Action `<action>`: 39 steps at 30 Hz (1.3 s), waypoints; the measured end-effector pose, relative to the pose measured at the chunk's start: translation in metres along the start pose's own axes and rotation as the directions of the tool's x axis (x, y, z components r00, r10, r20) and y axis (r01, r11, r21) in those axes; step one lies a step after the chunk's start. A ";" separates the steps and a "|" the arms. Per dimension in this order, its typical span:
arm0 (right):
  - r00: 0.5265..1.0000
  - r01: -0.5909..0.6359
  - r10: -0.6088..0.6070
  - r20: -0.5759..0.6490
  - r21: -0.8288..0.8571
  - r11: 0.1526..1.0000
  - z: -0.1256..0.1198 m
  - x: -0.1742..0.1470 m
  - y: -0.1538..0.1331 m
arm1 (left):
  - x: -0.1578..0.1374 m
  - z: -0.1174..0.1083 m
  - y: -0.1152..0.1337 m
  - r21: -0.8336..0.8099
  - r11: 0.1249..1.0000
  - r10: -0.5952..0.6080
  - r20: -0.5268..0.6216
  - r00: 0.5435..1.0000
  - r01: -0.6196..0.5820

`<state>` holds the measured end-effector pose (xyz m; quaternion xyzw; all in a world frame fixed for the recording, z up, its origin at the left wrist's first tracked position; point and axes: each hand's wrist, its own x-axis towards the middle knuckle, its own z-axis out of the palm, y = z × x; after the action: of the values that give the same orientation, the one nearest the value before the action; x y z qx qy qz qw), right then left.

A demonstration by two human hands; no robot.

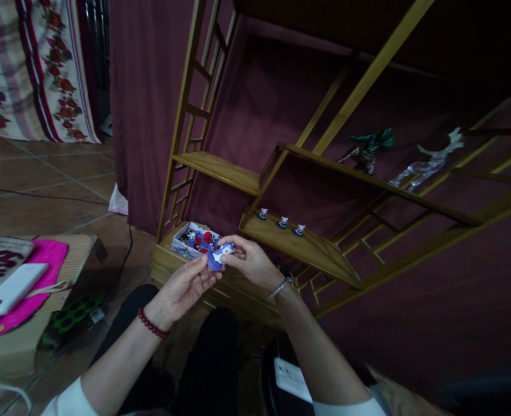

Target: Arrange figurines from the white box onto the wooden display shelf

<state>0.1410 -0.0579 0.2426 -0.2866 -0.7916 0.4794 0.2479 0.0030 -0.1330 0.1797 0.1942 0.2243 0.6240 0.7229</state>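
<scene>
A small purple-and-white figurine (220, 255) on a round purple base is held between both hands, tilted to the right. My right hand (253, 261) closes thumb and fingers around its upper part. My left hand (188, 287) is palm up, its thumb and fingers at the purple base and the other fingers loosely curled. Just behind the hands stands an open white box (181, 247) with several red, blue and white figurines in it. The hands partly cover the box's right side.
Three small figurines (282, 222) stand in a row on the wooden shelf (320, 254). Higher right are a clear deer-like ornament (432, 162) and a green-and-brown ornament (372, 144). At left, a cardboard surface (79, 254) bears a pink item (56, 254) and a white power bank (15, 289).
</scene>
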 end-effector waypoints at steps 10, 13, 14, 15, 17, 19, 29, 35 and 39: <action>1.000 -0.002 0.000 0.016 0.132 0.991 -0.001 0.002 0.001 | 0.001 0.000 -0.001 0.013 0.999 -0.038 -0.034 0.999 0.039; 1.000 -0.001 -0.001 0.008 0.130 0.991 -0.002 0.001 0.001 | 0.001 0.000 -0.002 0.008 0.999 -0.051 -0.008 0.999 0.051; 1.000 -0.002 0.002 0.003 0.125 0.992 -0.002 0.001 0.001 | 0.001 0.000 -0.002 0.009 0.998 -0.055 -0.001 0.998 0.055; 1.000 -0.005 0.005 -0.001 0.117 0.993 -0.001 0.001 0.000 | 0.001 0.000 -0.002 0.009 0.998 -0.058 0.003 0.998 0.058; 1.000 -0.011 0.012 -0.009 0.102 0.995 -0.001 0.000 -0.003 | 0.001 0.000 -0.002 0.005 0.998 -0.056 0.003 0.998 0.056; 1.000 -0.018 0.019 -0.006 0.097 0.995 0.000 0.000 -0.005 | 0.001 0.001 -0.002 -0.001 0.999 -0.051 -0.003 0.999 0.051; 0.999 0.019 -0.021 -0.031 -0.062 0.998 0.001 -0.001 -0.002 | 0.001 0.004 -0.002 -0.020 0.999 -0.040 -0.044 0.998 0.039; 0.999 0.040 -0.044 -0.014 -0.215 0.976 0.000 -0.002 -0.006 | 0.002 0.003 -0.003 -0.007 0.999 -0.049 -0.051 0.998 0.048; 0.992 0.120 -0.130 -0.002 -0.371 0.921 0.000 -0.002 -0.012 | 0.001 0.000 -0.003 -0.006 0.999 -0.034 -0.026 0.999 0.034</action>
<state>0.1401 -0.0641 0.2535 -0.2835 -0.8810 0.3009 0.2298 0.0054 -0.1323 0.1776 0.1804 0.2354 0.6148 0.7308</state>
